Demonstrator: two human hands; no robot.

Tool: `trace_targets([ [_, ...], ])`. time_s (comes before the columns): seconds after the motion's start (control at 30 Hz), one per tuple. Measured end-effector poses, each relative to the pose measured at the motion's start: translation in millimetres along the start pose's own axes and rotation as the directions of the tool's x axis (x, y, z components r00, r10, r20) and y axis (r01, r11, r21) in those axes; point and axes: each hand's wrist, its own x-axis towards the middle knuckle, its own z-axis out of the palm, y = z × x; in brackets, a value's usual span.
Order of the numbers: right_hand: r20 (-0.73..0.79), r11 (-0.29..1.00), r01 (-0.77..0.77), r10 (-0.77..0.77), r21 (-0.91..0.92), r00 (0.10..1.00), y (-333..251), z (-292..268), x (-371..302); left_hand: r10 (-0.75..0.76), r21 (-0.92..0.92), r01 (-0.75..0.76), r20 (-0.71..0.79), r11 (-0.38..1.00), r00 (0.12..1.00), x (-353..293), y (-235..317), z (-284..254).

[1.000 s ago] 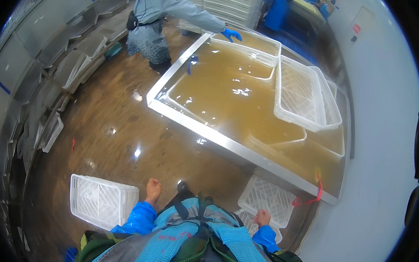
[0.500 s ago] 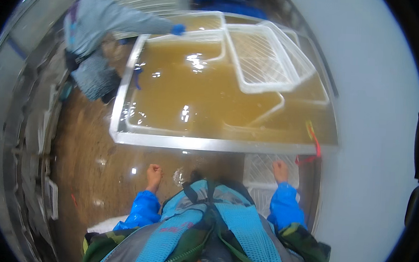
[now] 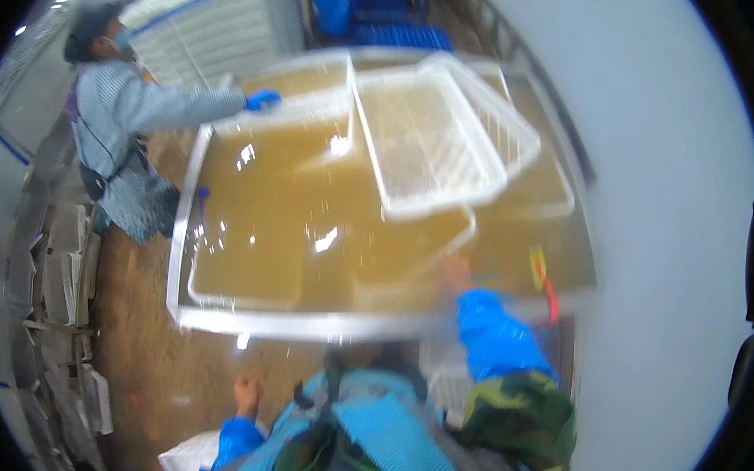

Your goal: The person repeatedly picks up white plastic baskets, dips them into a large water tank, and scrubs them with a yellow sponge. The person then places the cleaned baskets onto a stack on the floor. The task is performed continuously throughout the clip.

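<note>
My right hand (image 3: 455, 270), smeared by motion, is over the near right part of a metal-rimmed tank (image 3: 302, 326) full of murky brown water. Its fingers cannot be made out. A white slatted tray (image 3: 439, 203) lies just beyond it, overlapping a second white tray (image 3: 525, 150) set at an angle. Low on the left, my left hand (image 3: 247, 395) hangs short of the tank with its fingers curled, and nothing shows in it. Both my forearms wear shiny blue sleeves.
Across the tank at left, a person's blue-gloved hand (image 3: 263, 101) is at a white tray (image 3: 315, 115) partly under water. A red strap (image 3: 551, 298) hangs over the tank's near right edge. White trays (image 3: 208, 35) are stacked behind; a pale wall (image 3: 669, 253) bounds the right side.
My right hand has risen from beside the near rim and moved forward and left over the water. My left hand sits lower in view. The whole view has shifted, bringing more of the background in.
</note>
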Motion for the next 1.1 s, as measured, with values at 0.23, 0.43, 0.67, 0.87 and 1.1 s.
trace_targets([
  [0.23,0.059,0.865,0.357,-0.360,-0.354,0.931,59,46,109,0.234,0.405,-0.106,-0.282,0.908,0.930,-68,-40,27],
  [0.43,0.047,0.874,0.355,-0.361,-0.330,0.931,93,74,136,0.026,0.266,0.059,-0.305,0.962,0.952,-177,-24,78],
  [0.67,0.038,0.814,0.521,-0.530,-0.258,0.847,81,40,124,-0.084,0.211,0.179,-0.395,0.961,0.915,-171,-66,68],
  [0.87,0.014,0.836,0.478,-0.493,-0.269,0.870,59,-39,96,-0.110,0.265,0.203,-0.327,0.943,0.939,-145,-42,88],
  [1.1,-0.055,0.795,0.519,-0.561,-0.314,0.826,33,-113,95,-0.056,0.071,0.075,-0.230,0.995,0.972,-118,-50,72],
])
